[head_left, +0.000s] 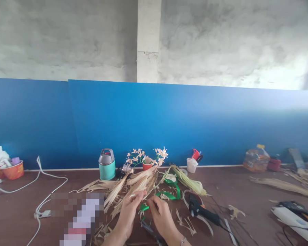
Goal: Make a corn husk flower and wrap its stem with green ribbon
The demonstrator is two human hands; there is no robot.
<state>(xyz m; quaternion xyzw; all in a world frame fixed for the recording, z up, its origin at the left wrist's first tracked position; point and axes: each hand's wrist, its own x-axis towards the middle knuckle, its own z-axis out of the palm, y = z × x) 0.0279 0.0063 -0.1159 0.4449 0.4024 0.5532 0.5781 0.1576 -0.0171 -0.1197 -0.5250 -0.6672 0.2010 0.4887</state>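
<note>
My left hand (pixel 129 209) is closed in a pinch, with a small pale bit showing at its fingertips, too small to name. Close beside it, my right hand (pixel 159 212) has its thumb and fingers pressed together; what they hold is hidden. A short piece of green tape (pixel 144 207) shows between the two hands. Below it on the table lies a pair of scissors (pixel 150 228), partly covered by the right hand. Dried corn husks (pixel 141 179) are heaped just beyond my hands. A loop of green ribbon (pixel 178 191) lies to their right.
Husk flowers (pixel 160 155) on green stems stand by a red paper cup (pixel 147 164). A turquoise food jar (pixel 107 167) is at the back. On the right lie a black glue gun (pixel 205 212) and husk scraps (pixel 187 225). A white cable (pixel 53 187) crosses the left.
</note>
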